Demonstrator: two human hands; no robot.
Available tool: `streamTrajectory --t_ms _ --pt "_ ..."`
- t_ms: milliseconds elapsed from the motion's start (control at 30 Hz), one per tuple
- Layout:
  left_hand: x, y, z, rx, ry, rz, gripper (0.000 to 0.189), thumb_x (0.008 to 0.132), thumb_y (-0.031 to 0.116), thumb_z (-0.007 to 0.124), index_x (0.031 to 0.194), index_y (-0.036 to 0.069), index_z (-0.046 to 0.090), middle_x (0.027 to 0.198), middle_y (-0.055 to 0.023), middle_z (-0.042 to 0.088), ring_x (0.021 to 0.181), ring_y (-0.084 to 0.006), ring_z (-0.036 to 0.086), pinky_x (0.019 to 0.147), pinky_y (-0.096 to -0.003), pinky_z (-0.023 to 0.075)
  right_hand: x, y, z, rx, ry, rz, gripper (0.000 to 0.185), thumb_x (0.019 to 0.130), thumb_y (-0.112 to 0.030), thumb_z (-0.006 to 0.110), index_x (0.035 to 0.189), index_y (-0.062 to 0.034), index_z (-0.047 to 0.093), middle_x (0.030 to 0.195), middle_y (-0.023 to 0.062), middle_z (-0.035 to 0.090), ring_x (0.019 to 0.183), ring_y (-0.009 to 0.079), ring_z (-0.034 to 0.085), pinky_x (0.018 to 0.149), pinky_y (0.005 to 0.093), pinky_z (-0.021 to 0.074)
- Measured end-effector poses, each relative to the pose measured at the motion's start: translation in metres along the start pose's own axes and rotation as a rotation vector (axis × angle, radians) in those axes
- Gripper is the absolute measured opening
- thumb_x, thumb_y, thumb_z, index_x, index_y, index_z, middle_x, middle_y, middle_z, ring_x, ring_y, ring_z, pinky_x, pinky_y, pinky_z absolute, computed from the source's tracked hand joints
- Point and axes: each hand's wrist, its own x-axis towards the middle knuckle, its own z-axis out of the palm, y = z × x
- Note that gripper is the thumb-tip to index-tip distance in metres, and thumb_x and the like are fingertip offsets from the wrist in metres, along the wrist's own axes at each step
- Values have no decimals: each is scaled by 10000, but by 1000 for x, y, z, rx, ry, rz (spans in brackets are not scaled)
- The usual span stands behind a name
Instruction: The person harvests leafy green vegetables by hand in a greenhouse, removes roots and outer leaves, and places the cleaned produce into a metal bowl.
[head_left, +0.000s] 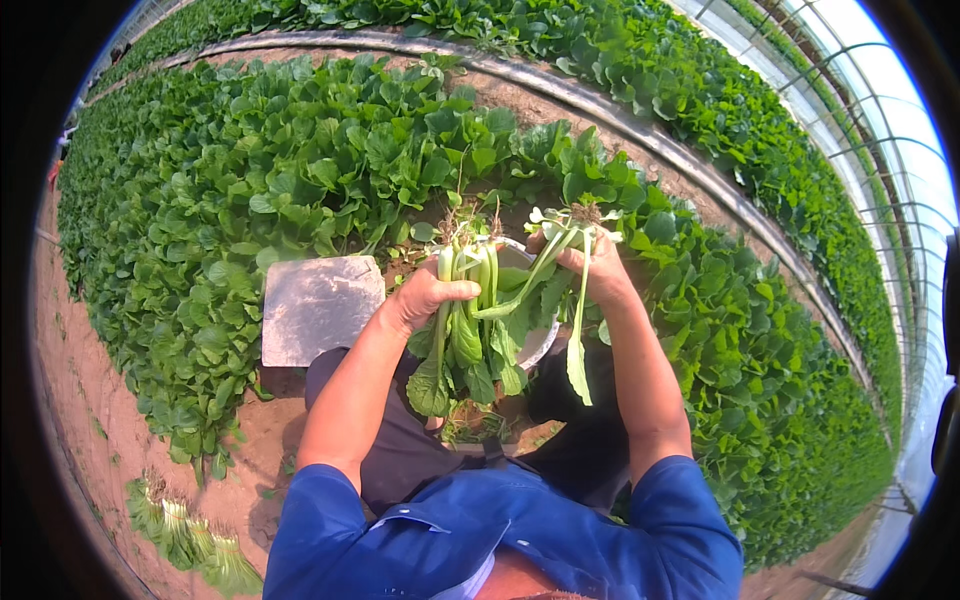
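Observation:
My left hand (431, 294) is closed around a bunch of leafy greens (466, 330), roots upward and leaves hanging down. A little to the right, my right hand (592, 266) grips another leafy green plant (559, 244) by its stems near the root. Soil clings to that plant's root clump, and its long leaves droop to either side. Behind and below the greens is a white basin (541, 346), largely hidden by them and by my hands. Both hands are in front of my knees, above the ground.
A flat pale board (322, 311) lies left of my left forearm. Dense beds of growing greens (247, 172) surround me. Several tied bundles of greens (193, 536) rest on bare soil at lower left. A long pale strip (600, 109) crosses beyond; the greenhouse frame (885, 142) curves at right.

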Motion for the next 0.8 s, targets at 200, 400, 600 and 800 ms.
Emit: streamTrajectory --t_ms 200,400,600,800 --pt "4 -15 18 79 -77 -50 584 772 70 755 1330 15 592 1216 -57 669 1114 -158 598 1021 -325 444 3 21 22 368 60 3 474 845 -368 780 1061 37 663 957 135 697 847 208 682 749 335 567" --pt "14 -14 21 448 -112 -64 419 780 77 736 1182 16 635 1036 -24 660 940 -140 587 862 -297 483 11 16 10 332 -163 55 651 749 -360 843 1220 23 608 1161 153 666 1057 247 661 938 385 538" --pt "18 -12 17 541 -58 211 424 740 59 687 1158 17 635 950 -49 657 852 -146 588 819 -313 497 11 13 -5 222 -60 30 920 707 -290 888 1410 52 404 1099 169 683 1075 279 665 969 411 530" --pt "11 -10 20 578 -69 45 442 749 71 709 1183 16 644 956 -32 681 871 -103 597 808 -288 507 14 32 6 530 186 -4 570 817 -160 794 1289 -30 502 942 123 663 873 237 685 810 389 584"
